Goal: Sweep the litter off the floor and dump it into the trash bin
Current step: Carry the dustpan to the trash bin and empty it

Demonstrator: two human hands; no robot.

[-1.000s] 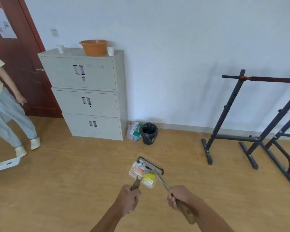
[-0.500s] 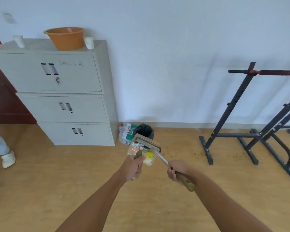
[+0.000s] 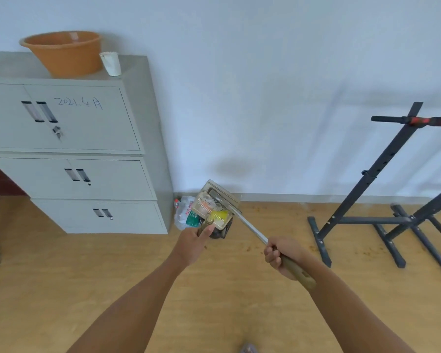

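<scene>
My left hand (image 3: pixel 192 242) grips the short handle of a clear dustpan (image 3: pixel 215 220) loaded with litter (image 3: pixel 219 215), yellow and orange pieces among it. The pan is raised and hangs over the black trash bin (image 3: pixel 220 232), which it mostly hides; only the bin's lower side shows by the wall. My right hand (image 3: pixel 281 253) is closed on the tan grip of a broom (image 3: pixel 251 229) whose metal shaft runs up-left, its head resting across the pan's far edge.
A grey cabinet (image 3: pixel 87 174) stands left of the bin, with an orange basin (image 3: pixel 64 53) and a paper cup (image 3: pixel 110 63) on top. A plastic bag with bottles (image 3: pixel 186 212) leans beside the bin. A black exercise rack (image 3: pixel 382 200) stands right. Crumbs dot the floor (image 3: pixel 250 248).
I have walked closer to the wall. Both hands carried the loaded dustpan and broom forward and up, from over open floor to above the trash bin. The other person has left the view.
</scene>
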